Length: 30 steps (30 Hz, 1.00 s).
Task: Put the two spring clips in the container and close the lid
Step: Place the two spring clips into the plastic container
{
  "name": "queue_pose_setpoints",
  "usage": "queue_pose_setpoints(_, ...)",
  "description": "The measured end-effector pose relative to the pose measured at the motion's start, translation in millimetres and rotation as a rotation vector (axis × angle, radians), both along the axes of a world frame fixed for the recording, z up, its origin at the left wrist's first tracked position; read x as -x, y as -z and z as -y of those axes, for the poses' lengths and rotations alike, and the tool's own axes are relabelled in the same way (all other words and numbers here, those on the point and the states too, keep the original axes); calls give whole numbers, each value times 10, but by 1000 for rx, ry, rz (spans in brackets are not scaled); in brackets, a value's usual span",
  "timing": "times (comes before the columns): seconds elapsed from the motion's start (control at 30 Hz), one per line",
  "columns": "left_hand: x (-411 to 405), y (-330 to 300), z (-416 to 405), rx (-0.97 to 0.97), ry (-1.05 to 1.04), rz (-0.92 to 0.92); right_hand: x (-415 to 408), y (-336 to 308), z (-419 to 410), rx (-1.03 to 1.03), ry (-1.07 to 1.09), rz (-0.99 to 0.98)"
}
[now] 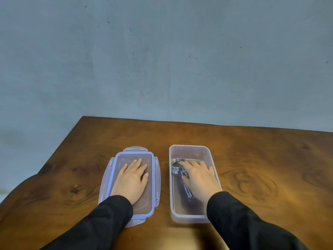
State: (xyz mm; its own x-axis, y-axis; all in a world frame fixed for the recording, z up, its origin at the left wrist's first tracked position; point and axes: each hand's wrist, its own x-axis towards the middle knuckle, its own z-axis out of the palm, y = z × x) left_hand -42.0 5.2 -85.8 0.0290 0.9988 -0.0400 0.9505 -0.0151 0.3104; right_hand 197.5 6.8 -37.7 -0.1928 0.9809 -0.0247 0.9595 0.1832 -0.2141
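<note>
A clear rectangular container [191, 148] stands open on the wooden table. Inside it lie metal spring clips [177, 167], their coil at the far left and a handle [188, 192] running toward me; how many there are I cannot tell. My right hand [200, 179] reaches into the container and rests on the clips, fingers curled around the coil end. The lid [153, 177], clear with a blue seal and side latches, lies flat on the table to the container's left. My left hand [132, 179] presses flat on the lid, fingers spread.
The wooden table [261, 168] has its far edge close behind the container and its left corner at the upper left. A grey wall [162, 60] rises behind it. Black sleeves cover both forearms.
</note>
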Motion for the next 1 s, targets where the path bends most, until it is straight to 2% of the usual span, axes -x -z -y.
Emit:
queue_pose_setpoints(0.2, 9, 46, -23, -19, 8, -16, -12, 38, 17, 72, -12, -4)
queue_pose_setpoints(0.8, 7, 37, -9, -5, -8, -16, 5, 19, 18, 101, -22, 3)
queue_pose_setpoints(0.9, 2, 17, -2, 7, -8, 3, -34, -103, 38, 22, -20, -120)
queue_pose_setpoints(1.0, 4, -16, -5, 56, -51, 144, -246, -218, 60, -151, -1, -290)
